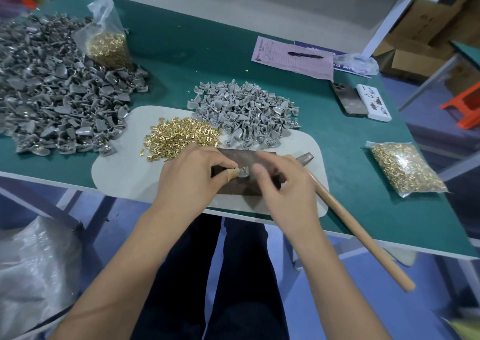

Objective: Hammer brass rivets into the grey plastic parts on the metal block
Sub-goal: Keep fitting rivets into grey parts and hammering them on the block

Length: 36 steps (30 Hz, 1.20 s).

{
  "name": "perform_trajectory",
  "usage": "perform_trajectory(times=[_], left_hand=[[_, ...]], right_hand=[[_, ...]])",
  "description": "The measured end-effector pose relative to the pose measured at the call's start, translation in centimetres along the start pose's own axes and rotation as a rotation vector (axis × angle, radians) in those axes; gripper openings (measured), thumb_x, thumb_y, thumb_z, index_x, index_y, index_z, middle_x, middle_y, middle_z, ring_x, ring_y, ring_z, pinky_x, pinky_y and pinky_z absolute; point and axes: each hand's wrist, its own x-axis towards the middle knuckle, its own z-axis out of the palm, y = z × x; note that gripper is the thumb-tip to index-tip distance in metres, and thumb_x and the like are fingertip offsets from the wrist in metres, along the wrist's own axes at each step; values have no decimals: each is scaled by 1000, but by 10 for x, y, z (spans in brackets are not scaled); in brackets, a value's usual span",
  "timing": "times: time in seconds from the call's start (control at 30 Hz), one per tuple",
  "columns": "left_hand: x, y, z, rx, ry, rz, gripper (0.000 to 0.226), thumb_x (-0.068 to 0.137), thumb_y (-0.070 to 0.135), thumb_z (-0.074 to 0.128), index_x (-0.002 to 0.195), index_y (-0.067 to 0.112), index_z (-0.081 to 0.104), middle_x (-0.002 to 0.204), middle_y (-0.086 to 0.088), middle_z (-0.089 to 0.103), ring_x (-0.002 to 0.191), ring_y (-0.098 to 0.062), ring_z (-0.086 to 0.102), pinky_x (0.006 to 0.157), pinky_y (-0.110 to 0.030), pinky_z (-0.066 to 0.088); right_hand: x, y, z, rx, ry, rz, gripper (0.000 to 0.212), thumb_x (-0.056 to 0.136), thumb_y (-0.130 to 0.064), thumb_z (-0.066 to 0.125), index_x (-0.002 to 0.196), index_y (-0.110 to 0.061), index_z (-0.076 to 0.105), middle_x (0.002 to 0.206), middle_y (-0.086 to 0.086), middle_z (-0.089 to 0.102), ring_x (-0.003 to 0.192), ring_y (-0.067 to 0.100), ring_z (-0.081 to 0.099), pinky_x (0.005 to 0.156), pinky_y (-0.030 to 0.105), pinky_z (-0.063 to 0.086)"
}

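Observation:
A dark metal block (244, 157) lies on a pale mat (122, 173) at the table's front edge. A grey plastic part (242, 172) sits on the block, and my left hand (189, 181) pinches it between thumb and forefinger. My right hand (285, 191) hovers just to its right, blurred, with curled fingers and the thumb pointing at the part; anything in those fingers is hidden. The hammer (358, 233) lies beside my right hand, its head by the block and its wooden handle running off the table edge. Loose brass rivets (181, 134) are heaped behind the block.
A heap of light grey parts (246, 111) lies behind the block, and a large darker heap (52, 92) fills the left. Bags of rivets stand at back left (109, 46) and right (405, 168). A phone (348, 98), a white power bank (374, 101) and a form with a pen (291, 56) lie further back.

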Motion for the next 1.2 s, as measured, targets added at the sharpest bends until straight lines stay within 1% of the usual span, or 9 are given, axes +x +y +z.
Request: perform_trajectory(times=[0.1,0.2,0.4,0.5,0.6,0.7,0.83,1.07,1.2], left_hand=[[0,1,0,-2,-2,6,8,87,49,70,90,44,75,86,28,62,85,-3,43,60,-22,34],[0,1,0,3,-7,11,8,88,48,70,90,42,75,86,27,63,86,-2,42,61,-24,34],[2,1,-1,25,-13,15,10,88,50,69,92,42,75,86,26,62,89,-5,46,63,-28,37],[3,1,-1,39,-14,20,10,87,50,70,92,43,75,84,27,61,89,-5,46,64,-29,36],[4,1,-1,42,-19,19,12,86,52,70,92,44,75,85,26,62,88,-6,46,64,-30,39],[5,1,-2,44,-31,21,11,86,52,69,91,45,75,84,26,61,88,-6,47,65,-31,42],[4,1,-2,50,-18,17,8,85,50,72,91,46,74,85,26,62,89,-7,49,64,-32,42],[4,2,-3,48,-5,19,10,84,48,74,93,44,76,89,26,66,91,-8,50,65,-30,41],[4,3,-4,43,-7,20,11,84,49,73,93,44,76,90,24,67,91,-8,50,64,-29,39]], right_hand=[[-1,28,-20,-362,199,180,31,97,-31,64,126,-24,69,111,2,58,106,27,50,95,41,42],[-3,48,-35,-658,17,420,43,97,-41,62,136,-22,59,126,12,53,117,36,43,97,47,35],[8,50,-51,-741,-110,343,33,108,-38,40,126,-21,62,115,10,54,100,38,54,78,42,39],[12,40,-55,-397,-74,325,33,109,-41,34,112,-23,61,96,3,61,81,29,57,65,38,40],[12,13,-62,41,-130,224,18,106,-38,52,104,-30,68,69,-7,62,55,6,49,54,20,37],[9,-2,-58,-4,-264,57,18,104,-35,54,98,-44,68,67,-9,61,55,4,47,53,10,33],[8,-6,-49,-140,-298,72,17,104,-49,47,105,-49,65,69,-25,56,66,8,49,60,24,34],[-1,-15,-44,-181,-179,67,28,99,-58,42,114,-44,62,68,-10,51,61,18,42,56,33,38],[-5,-17,-44,-298,-199,69,28,97,-63,40,119,-55,56,70,-21,57,59,14,45,57,36,47]])
